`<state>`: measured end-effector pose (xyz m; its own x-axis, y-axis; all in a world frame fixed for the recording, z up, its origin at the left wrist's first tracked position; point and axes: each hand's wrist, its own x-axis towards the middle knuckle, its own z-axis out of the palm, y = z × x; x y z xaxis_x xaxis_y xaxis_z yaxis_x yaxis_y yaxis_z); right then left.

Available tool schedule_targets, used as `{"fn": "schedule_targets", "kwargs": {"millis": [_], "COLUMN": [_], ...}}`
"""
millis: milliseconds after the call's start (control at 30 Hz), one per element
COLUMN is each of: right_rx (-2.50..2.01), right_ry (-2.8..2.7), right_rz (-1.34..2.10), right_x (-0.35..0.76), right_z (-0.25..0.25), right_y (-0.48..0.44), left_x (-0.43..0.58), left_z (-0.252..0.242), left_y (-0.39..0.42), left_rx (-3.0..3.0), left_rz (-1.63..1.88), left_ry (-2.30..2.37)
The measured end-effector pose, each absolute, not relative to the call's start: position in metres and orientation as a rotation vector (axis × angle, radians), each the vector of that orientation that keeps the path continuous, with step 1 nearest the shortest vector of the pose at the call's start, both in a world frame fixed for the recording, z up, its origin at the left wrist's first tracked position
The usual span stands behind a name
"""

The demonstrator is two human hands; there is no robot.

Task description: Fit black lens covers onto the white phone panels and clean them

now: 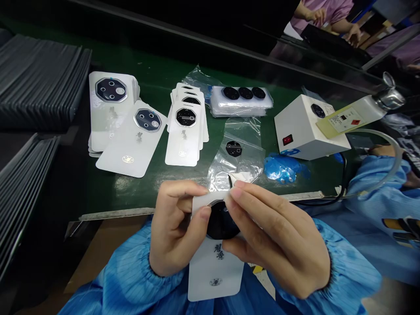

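Close to my chest, my left hand (173, 225) grips a white phone back cover (215, 267) by its upper left edge. My right hand (278, 238) pinches at the top of the cover's black camera module (220, 224), fingers pressed together on it. Both hands wear blue sleeves. On the green belt (157, 78) beyond lie a stack of white covers with octagonal camera rings (111, 105), one loose cover (136, 138) leaning on it, and a second stack with black modules (187, 127).
A clear bag with a black module (236, 151) lies just past my hands. A wrapped pack of black lenses (243, 100), crumpled blue film (284, 168), a white box with a red switch (305, 129), and dark tray stacks (39, 83) surround them. Another person's hands (331, 19) work far right.
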<state>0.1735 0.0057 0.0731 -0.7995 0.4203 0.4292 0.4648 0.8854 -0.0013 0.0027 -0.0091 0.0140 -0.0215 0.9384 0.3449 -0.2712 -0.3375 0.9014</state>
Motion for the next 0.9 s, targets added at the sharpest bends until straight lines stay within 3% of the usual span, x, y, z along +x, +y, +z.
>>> {"fn": "schedule_targets", "kwargs": {"millis": [533,900], "right_rx": [-0.734,-0.805], "right_ry": [-2.558,-2.569], "right_rz": [-0.144,-0.089], "right_x": [0.176,0.178], "right_z": [0.078,0.080], "right_y": [0.013,0.012], "left_x": [-0.008,-0.004], "left_z": [0.008,0.011], "left_y": [-0.011,-0.009], "left_rx": [1.316,1.339], "left_rz": [1.304,1.328], "left_ry": [0.707,0.729]}}
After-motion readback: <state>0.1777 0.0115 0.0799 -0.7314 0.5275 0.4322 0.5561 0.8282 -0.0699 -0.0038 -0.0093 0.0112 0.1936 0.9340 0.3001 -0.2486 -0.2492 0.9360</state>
